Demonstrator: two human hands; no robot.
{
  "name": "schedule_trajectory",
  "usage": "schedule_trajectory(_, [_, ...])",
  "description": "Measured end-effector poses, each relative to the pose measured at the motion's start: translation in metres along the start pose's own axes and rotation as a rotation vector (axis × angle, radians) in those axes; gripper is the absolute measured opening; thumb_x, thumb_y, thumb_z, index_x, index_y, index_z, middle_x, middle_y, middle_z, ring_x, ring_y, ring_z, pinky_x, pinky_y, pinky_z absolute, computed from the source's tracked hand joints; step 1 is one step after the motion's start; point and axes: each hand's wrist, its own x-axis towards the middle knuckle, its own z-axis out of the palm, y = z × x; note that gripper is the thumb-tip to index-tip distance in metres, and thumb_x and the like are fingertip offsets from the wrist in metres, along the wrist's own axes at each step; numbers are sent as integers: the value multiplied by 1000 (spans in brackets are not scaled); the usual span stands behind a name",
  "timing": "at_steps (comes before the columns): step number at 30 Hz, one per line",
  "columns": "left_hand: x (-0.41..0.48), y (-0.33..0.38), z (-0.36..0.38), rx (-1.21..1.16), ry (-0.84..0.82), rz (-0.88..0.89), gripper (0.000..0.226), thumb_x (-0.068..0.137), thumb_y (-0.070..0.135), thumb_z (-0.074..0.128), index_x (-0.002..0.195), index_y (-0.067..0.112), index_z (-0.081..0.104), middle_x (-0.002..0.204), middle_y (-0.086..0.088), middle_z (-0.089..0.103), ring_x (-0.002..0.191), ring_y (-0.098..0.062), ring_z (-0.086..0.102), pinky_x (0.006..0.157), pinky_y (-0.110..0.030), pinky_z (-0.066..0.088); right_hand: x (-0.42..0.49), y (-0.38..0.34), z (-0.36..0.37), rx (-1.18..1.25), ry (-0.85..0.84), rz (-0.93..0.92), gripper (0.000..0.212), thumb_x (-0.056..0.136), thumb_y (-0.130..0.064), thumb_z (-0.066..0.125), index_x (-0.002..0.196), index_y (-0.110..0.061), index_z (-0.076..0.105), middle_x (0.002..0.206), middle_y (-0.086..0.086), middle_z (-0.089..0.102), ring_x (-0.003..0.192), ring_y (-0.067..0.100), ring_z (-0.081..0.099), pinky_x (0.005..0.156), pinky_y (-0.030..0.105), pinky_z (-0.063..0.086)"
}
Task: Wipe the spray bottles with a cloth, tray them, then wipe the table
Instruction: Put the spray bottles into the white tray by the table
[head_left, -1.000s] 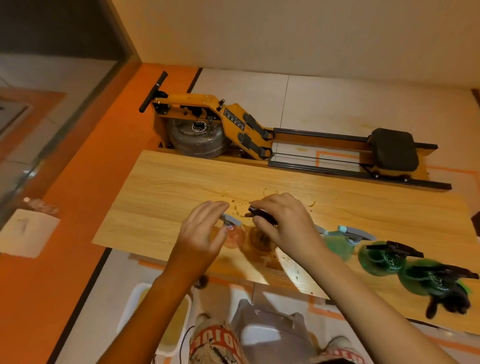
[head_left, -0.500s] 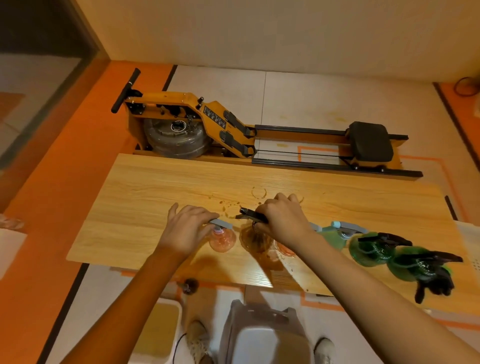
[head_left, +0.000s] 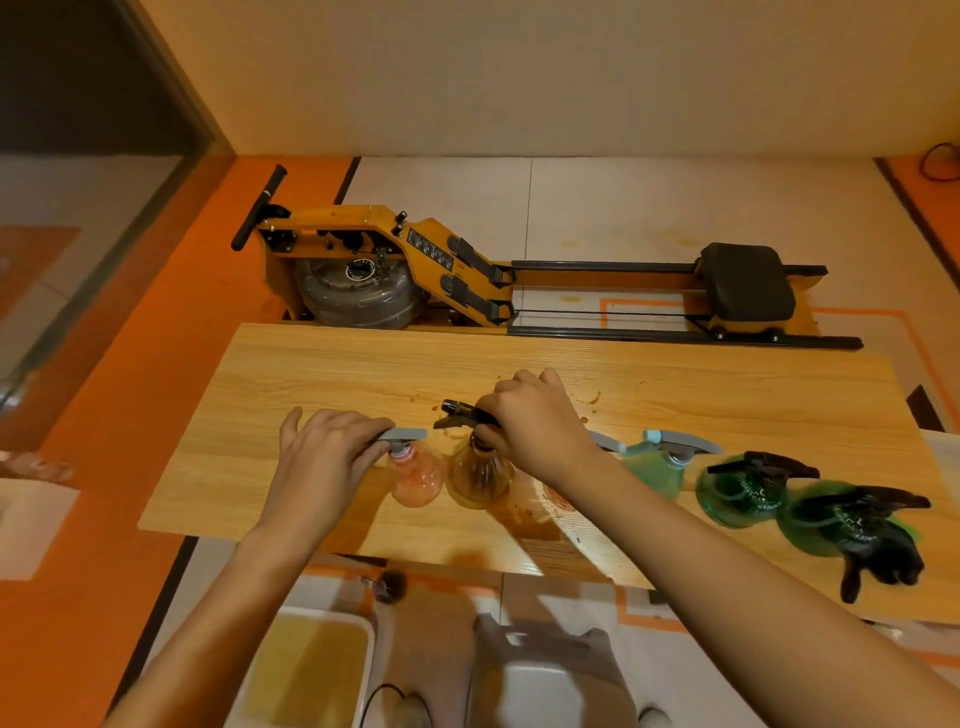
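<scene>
Your left hand reaches in from the lower left, palm down. Its fingers are curled over the grey spray head of the pink bottle and the thumb is spread out to the side. Your right hand comes in from the lower right, with its fingers closed round the neck and black spray head of the amber bottle. Both bottles stand upright just left of the frame's centre, touching or nearly touching each other.

To their right, a teal bottle and two green bottles continue the row along the near side of the table. The last green bottle sits close to the near edge at the right of the frame. Bare tabletop lies to the left of your left hand and along the whole far side. Brown wet marks ring the amber bottle and spread towards the near edge.

Beyond the far edge a rowing machine lies on the floor. It carries a dark label with pale lettering, too small to read. Below the near edge, at the bottom of the frame, sit a white tray with a yellowish inside and a grey container.
</scene>
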Motion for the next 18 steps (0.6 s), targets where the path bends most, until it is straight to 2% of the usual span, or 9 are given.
schedule_trajectory(6, [-10, 52, -66, 60, 75, -42, 23, 94, 32, 71, 116, 26, 76, 100, 8, 74, 106, -27, 65, 109, -67, 29, -6, 10, -58, 100, 162, -76, 22, 100, -37, 57, 110, -25, 72, 100, -3, 66, 102, 23, 56, 85, 40, 33])
schedule_trajectory(9, [-13, 88, -104, 58, 130, -15, 28, 92, 38, 66, 114, 24, 76, 99, 6, 73, 106, -29, 65, 109, -67, 31, -21, 21, -102, 120, 276, -84, 23, 100, -38, 56, 110, -24, 73, 100, -3, 66, 100, 21, 56, 81, 38, 30])
schedule_trajectory(12, [-12, 127, -137, 31, 162, 67, 37, 90, 43, 57, 116, 24, 76, 99, 6, 71, 107, -29, 63, 109, -67, 30, -43, 38, -147, 118, 327, -58, 26, 101, -40, 56, 112, -24, 72, 95, -6, 60, 95, 18, 51, 80, 35, 26])
schedule_trajectory(14, [-8, 156, -151, -9, 161, 136, 35, 90, 40, 61, 118, 26, 74, 102, 8, 70, 109, -27, 62, 111, -67, 30, -63, 52, -176, 80, 367, -38, 27, 101, -40, 55, 114, -24, 72, 92, -7, 57, 91, 17, 48, 78, 35, 26])
schedule_trajectory(18, [-1, 223, -165, -74, 154, 278, 34, 89, 36, 65, 120, 25, 74, 107, 4, 73, 111, -28, 64, 111, -67, 33, -120, 90, -227, 71, 440, 41, 27, 101, -39, 57, 118, -23, 71, 98, -3, 64, 97, 18, 53, 85, 37, 32])
